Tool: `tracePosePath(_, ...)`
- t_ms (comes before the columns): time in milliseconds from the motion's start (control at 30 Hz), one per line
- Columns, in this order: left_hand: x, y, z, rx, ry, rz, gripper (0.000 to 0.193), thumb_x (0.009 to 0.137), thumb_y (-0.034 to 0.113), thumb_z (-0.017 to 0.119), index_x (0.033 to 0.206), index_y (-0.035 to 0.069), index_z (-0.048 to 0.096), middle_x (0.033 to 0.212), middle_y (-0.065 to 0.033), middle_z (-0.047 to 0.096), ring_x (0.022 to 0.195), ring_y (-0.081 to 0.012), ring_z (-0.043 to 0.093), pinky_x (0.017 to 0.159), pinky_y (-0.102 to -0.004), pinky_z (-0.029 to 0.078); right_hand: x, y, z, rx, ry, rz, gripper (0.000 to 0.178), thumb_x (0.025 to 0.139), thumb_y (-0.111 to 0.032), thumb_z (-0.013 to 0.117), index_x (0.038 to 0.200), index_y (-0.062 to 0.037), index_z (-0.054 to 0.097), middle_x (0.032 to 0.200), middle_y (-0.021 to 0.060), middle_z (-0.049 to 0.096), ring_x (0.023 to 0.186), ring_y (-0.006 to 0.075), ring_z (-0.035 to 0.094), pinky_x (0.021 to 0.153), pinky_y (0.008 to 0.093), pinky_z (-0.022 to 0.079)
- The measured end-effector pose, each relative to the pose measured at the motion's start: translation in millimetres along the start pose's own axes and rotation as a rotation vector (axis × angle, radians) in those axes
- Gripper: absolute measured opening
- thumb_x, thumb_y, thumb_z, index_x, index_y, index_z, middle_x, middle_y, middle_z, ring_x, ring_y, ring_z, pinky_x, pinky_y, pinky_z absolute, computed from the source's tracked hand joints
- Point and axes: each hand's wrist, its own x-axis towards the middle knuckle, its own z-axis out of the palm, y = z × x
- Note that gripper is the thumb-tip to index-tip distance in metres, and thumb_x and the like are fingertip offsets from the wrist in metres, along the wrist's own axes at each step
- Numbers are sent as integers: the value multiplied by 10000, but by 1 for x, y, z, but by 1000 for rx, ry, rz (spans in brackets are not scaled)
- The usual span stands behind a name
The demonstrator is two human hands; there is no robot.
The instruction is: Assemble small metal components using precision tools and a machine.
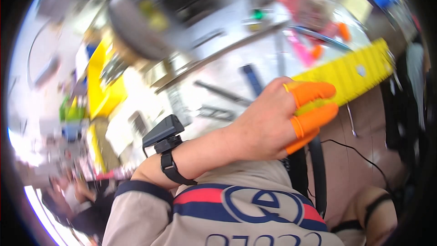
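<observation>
My left hand [273, 118] reaches from the left across the front of the workbench, with orange finger cots [314, 115] on several fingers. The fingers point right and are spread a little apart over the near end of a yellow ridged strip [348, 79]. Yellow shows between two of them, but whether they touch it I cannot tell. The thumb is hidden, and nothing is seen held. A black wrist strap with a wedge-shaped device [166, 134] sits on that forearm. At the lower right, my right arm [380, 214] shows in part with a black band; its hand does not show.
A blurred grey round machine part [139, 25] stands at the back left. Dark bars [223, 92] lie on the white bench [227, 70]. A blue pen-like tool [321, 37] and orange pieces [343, 32] lie farther right. Left is a yellow bin [98, 84]; a black cable [357, 149] runs along the floor.
</observation>
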Motion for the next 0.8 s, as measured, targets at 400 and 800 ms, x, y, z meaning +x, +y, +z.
tracePosePath(400,-133,50,-90,187,317,-320,353,665,3,592,1004,70,520,1030,-159,514,794,-280,545,630,-355,420,-32,-114,121,620,-251,-83,179,849,-169,464,912,-11,518,908,79,533,800,187,517,712,291,421)
tracePosePath(800,-177,72,-126,285,305,-355,281,733,136,560,1009,83,554,1042,-73,537,805,-209,528,721,-324,360,-44,-161,135,764,-292,-115,214,854,-191,446,933,-1,504,906,88,537,785,195,530,704,313,435)
